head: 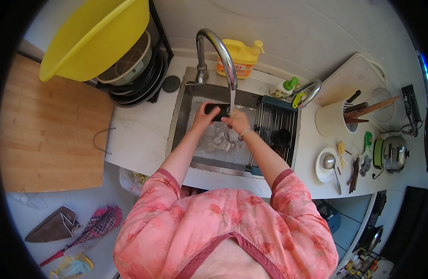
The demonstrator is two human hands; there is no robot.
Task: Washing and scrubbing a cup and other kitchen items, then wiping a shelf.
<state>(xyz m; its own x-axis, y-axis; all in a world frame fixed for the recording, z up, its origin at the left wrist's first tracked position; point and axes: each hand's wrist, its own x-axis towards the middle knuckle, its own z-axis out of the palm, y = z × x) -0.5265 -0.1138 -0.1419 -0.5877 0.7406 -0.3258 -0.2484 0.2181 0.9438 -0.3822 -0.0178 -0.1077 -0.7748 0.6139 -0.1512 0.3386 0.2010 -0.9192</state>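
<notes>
My left hand (204, 118) grips one end of a dark, box-like object (218, 111) above the stainless steel sink (176, 129). Around its other end are the fingers of my right hand (238, 121), blurred by motion. A stream of water (232, 97) falls from the chrome gooseneck faucet (228, 55) onto the object and my right hand. The dark object is partly covered by my fingers, so its exact kind cannot be told. Below both hands, water splashes on the sink floor (214, 153).
A drying rack (266, 101) with dark items spans the sink's right side. Behind the sink stand a yellow detergent jug (236, 57) and a pump bottle (282, 89). Left are stacked pans (137, 94), a yellow basin (95, 38) and a wooden board (53, 132). A ladle (329, 162) lies right.
</notes>
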